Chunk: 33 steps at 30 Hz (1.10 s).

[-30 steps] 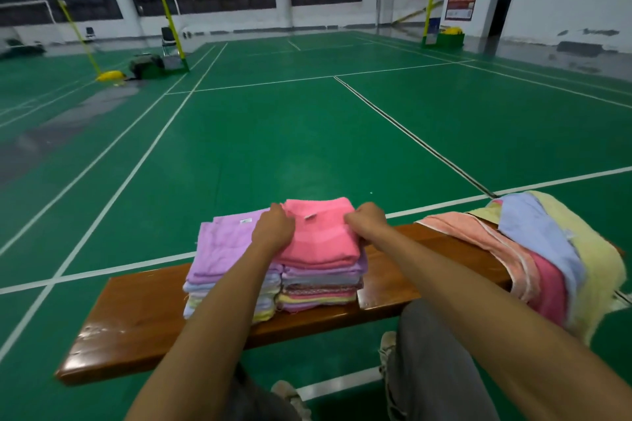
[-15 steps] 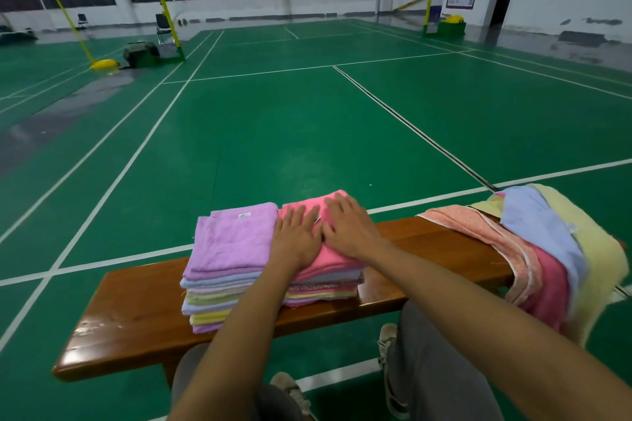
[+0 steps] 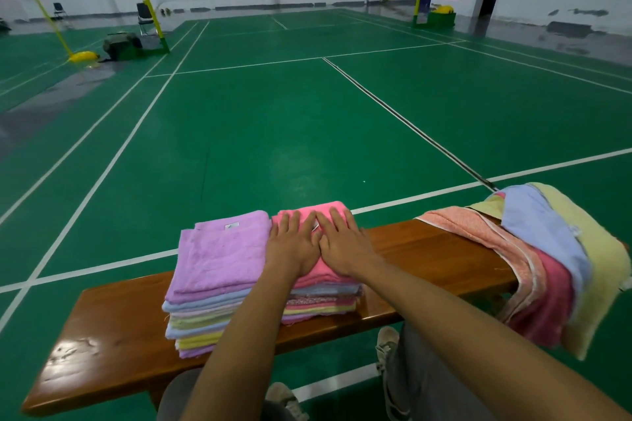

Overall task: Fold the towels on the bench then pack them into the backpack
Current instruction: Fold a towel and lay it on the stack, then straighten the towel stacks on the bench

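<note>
Two stacks of folded towels stand side by side on the wooden bench [image 3: 109, 328]. A purple towel [image 3: 219, 249] tops the left stack. A folded pink towel [image 3: 328, 272] tops the right stack. My left hand [image 3: 294, 243] and my right hand [image 3: 342, 243] lie flat on the pink towel, side by side, fingers straight and pressing down. A heap of unfolded towels [image 3: 547, 256] in peach, blue, pink and yellow hangs over the bench's right end. No backpack is in view.
The bench stands on a green badminton court floor [image 3: 307, 130] with white lines. My legs and shoes [image 3: 386, 342] are under the bench's near side. Yellow net posts [image 3: 147, 0] and a dark bag [image 3: 121, 44] are far back at the left.
A second ago my hands gripped the pink towel's sides with curled fingers. They have flattened out on top of it and now press it down, and my view has dipped a little.
</note>
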### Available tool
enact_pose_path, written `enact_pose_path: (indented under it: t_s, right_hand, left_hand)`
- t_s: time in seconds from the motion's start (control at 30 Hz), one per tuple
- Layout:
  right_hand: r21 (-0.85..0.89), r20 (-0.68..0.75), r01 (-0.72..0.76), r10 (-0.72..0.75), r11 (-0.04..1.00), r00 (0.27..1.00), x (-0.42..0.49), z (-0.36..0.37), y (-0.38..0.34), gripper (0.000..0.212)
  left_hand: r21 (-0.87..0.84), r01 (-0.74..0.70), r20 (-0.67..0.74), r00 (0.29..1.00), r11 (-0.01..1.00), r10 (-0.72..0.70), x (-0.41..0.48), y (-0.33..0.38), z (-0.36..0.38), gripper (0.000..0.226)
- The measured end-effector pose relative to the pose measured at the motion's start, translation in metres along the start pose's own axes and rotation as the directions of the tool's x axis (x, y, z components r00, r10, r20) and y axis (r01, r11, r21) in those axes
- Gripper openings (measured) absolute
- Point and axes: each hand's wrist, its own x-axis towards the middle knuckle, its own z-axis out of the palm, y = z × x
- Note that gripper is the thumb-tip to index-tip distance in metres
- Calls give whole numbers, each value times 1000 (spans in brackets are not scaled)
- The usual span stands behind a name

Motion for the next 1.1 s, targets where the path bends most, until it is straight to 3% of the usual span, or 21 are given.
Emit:
enact_pose_path:
  t_s: [0.2, 0.4, 0.6, 0.8, 1.1]
  right_hand:
    - [-2, 15, -16, 16, 1000, 1000, 1, 1, 0, 59]
    - [15, 133, 19, -21, 1000, 991, 5, -24, 3, 60]
    - [40, 4, 6, -6, 999, 1000, 9, -54, 16, 50]
    - [-22, -60, -18, 17, 1000, 998, 2, -82, 47, 49]
    - [-106, -62, -120, 114, 987, 992, -20, -100, 129, 56]
  left_hand:
    - [19, -12, 11, 1000, 1000, 12, 0, 2, -2, 60]
    - [133, -14, 10, 1000, 991, 13, 1, 10, -24, 60]
    - [131, -7, -116, 993, 991, 22, 12, 38, -52, 46]
    - [93, -117, -198, 971, 989, 134, 28, 85, -59, 34]
    - [64, -256, -131, 956, 965, 262, 53, 173, -46, 35]
